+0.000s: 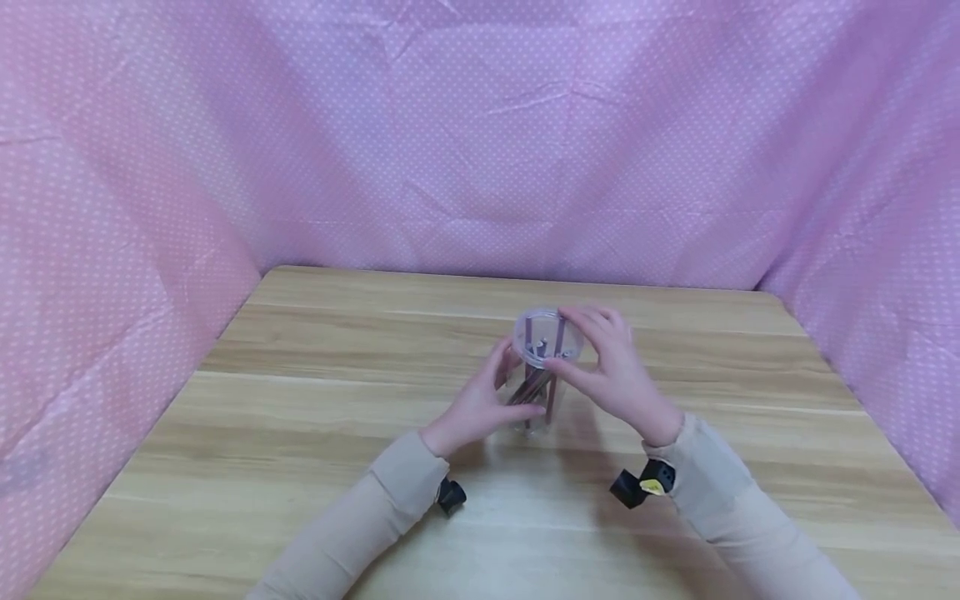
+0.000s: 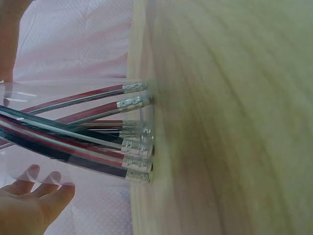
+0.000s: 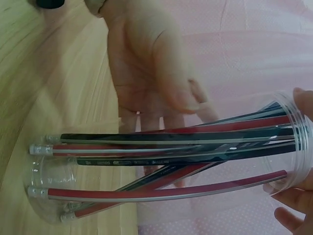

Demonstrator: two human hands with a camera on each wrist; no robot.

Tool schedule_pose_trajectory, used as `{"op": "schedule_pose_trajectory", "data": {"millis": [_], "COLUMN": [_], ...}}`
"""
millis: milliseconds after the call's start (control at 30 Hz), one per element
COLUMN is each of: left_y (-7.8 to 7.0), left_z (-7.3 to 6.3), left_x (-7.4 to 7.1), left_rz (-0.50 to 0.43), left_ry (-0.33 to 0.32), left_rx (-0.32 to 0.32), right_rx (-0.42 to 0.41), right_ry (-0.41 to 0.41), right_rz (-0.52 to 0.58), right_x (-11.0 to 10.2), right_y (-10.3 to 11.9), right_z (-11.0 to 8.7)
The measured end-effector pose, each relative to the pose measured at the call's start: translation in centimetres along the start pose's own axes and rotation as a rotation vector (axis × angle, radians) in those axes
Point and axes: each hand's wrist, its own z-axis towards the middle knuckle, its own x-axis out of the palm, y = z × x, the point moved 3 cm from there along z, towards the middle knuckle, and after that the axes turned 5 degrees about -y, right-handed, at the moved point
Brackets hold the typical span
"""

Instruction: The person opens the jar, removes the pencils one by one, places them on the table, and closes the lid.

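A clear plastic canister (image 3: 51, 171) stands upright on the table, with several striped pencils (image 3: 186, 147) leaning inside. Red, dark green and black show among them, and their eraser ends with silvery ferrules (image 2: 139, 148) point down at the tabletop. My left hand (image 1: 482, 407) holds the canister's side low down, thumb in front and fingers around the back. From the right, my right hand (image 1: 621, 375) grips the round clear lid (image 1: 548, 337) by its rim, thumb at the near edge and fingers at the far edge. The lid sits at the canister's top.
The wood-grain table (image 1: 300, 417) spreads out on all sides of the canister. Pink dotted cloth (image 1: 480, 150) hangs behind the table and along both sides. A small black camera (image 1: 452, 496) sits at the left wrist, another black device (image 1: 643, 483) at the right.
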Motion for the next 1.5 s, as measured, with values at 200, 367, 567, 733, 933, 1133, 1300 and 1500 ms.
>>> {"op": "schedule_pose_trajectory", "data": {"millis": [200,367,567,733,933,1133,1300,1500], "left_y": [0.1,0.1,0.4,0.5,0.6,1.0,1.1,0.6], "left_z": [0.2,0.3,0.5,0.6,0.8,0.5,0.3,0.8], "left_x": [0.3,0.2,0.0,-0.1,-0.2,-0.2,-0.3,-0.4], "left_rz": [-0.012,0.016,0.041,0.039,0.005,0.008,0.015,0.000], "left_ry": [-0.004,-0.018,-0.004,0.005,0.027,0.051,0.051,0.064], "left_rx": [-0.037,-0.041,-0.013,0.002,-0.008,-0.027,-0.032,0.021], "right_rx": [0.017,0.016,0.015,0.005,0.017,0.044,0.040,0.030], "right_ry": [-0.015,-0.012,-0.004,-0.017,-0.006,0.023,0.042,0.061], "right_rz": [0.022,0.006,-0.036,-0.080,-0.071,-0.048,-0.027,0.012], "right_x": [-0.3,-0.5,-0.8,-0.7,-0.6,-0.4,-0.4,-0.7], "right_y": [0.2,0.3,0.8,1.2,1.3,1.2,1.1,0.8], "right_z": [0.3,0.6,1.0,1.3,1.4,1.3,1.3,1.7]}}
